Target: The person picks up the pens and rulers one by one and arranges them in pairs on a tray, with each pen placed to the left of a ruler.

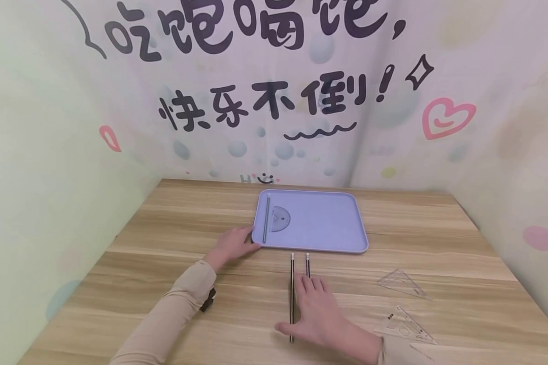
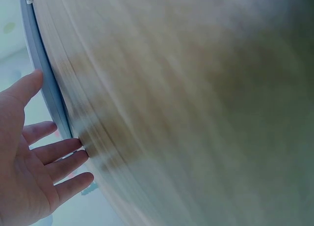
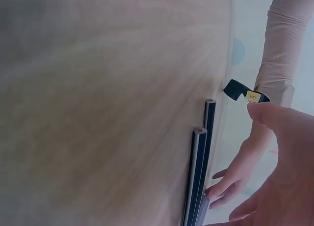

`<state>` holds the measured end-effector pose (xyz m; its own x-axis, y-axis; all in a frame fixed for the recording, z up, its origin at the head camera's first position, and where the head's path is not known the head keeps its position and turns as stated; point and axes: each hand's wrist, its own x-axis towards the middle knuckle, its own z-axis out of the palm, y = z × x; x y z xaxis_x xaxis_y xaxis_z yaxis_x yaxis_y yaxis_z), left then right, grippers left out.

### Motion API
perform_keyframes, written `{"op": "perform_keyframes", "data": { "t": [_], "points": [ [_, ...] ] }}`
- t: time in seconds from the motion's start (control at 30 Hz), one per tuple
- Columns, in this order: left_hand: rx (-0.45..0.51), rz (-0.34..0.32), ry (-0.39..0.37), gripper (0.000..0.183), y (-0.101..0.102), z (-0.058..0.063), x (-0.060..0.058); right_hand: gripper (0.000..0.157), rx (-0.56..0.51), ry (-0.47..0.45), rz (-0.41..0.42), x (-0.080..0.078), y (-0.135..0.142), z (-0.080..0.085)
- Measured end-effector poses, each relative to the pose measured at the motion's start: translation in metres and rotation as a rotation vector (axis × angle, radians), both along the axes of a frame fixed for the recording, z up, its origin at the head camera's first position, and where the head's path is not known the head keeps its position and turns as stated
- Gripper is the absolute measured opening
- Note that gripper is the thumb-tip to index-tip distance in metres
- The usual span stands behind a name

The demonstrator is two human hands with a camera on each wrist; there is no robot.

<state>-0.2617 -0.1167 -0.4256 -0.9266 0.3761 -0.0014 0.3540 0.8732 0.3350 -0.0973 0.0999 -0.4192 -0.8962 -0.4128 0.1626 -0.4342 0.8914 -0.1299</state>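
Note:
My left hand is at the near left corner of a lilac tray; its thumb touches the rim and its fingers extend, spread, along the side. In the left wrist view the tray's edge runs past the thumb. Over two dark striped pencils lies my right hand, fingers extended and thumb out to the left. The left pencil passes between thumb and fingers; the right pencil is mostly hidden beneath the hand. Both unsharpened pencil ends, including the nearer pencil's, appear in the right wrist view.
Inside the tray, a pencil lies along the left side beside a clear protractor. Two transparent set squares, one farther and one nearer, lie right of my right hand. A printed cloth wall stands behind the wooden table.

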Motion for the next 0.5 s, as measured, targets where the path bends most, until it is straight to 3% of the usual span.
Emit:
{"op": "perform_keyframes", "data": {
  "t": [0.2,0.5],
  "points": [
    [0.008,0.001,-0.004,0.062,0.001,0.0001,0.0,0.103,0.015,-0.01,-0.015,0.0043,0.0002,0.0019],
    [0.006,-0.001,0.002,0.062,0.0015,0.0,0.0001,0.078,-0.039,-0.043,0.0,0.004,0.0014,0.0035]
  ]
}}
